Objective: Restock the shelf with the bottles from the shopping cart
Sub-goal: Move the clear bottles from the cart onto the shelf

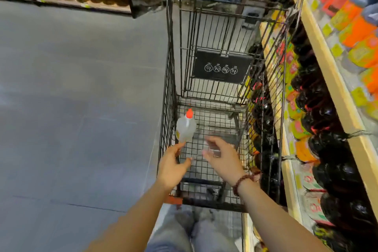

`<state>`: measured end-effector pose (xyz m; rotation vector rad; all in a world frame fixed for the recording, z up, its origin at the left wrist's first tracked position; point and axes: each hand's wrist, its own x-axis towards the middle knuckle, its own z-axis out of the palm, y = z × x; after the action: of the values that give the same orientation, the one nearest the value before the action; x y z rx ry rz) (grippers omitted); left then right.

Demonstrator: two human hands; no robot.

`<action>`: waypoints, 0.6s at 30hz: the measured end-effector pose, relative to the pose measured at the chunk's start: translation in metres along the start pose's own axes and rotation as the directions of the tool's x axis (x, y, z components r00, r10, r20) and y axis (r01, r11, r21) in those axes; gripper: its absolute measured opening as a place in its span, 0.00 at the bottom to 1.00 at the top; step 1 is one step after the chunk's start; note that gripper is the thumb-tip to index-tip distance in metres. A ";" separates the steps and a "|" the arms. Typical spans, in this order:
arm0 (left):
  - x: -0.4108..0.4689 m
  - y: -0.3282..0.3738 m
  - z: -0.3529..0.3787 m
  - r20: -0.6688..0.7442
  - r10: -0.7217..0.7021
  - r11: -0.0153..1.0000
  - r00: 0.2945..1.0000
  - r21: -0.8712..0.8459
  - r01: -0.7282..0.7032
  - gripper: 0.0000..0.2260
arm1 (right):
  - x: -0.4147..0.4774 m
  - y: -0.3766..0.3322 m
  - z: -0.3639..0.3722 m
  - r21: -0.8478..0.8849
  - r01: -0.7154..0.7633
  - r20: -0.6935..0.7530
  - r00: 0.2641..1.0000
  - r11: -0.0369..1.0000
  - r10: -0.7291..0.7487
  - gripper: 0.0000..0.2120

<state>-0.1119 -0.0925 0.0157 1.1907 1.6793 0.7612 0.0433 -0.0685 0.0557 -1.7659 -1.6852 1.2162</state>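
Clear red-capped bottle at shopping cart left wall, neck pointing away, base pinched in left hand; right hand open, empty, just beside.

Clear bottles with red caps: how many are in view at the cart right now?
1. The clear bottle is at the cart's left wall, its lower end at the left hand's fingertips. The right hand is open, holding nothing. The basket floor looks bare otherwise.
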 end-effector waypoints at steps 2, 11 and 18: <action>0.014 -0.005 0.006 -0.006 -0.032 0.999 0.999 0.012 0.032 0.22 | 0.023 0.008 0.006 0.016 -0.063 0.042 0.997 0.998 0.062 0.15; 0.068 -0.022 0.029 -0.093 -0.194 0.981 0.977 -0.022 0.193 0.21 | 0.114 0.040 0.040 0.075 -0.223 0.077 0.973 0.972 0.218 0.12; 0.107 -0.036 0.046 -0.163 -0.261 0.965 0.952 -0.044 0.257 0.19 | 0.169 0.061 0.073 0.025 -0.207 0.074 0.976 0.978 0.204 0.12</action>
<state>-0.0954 -0.0056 -0.0679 0.8862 1.9152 0.7286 0.0016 0.0604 -0.0824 -1.9366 -1.5404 1.4024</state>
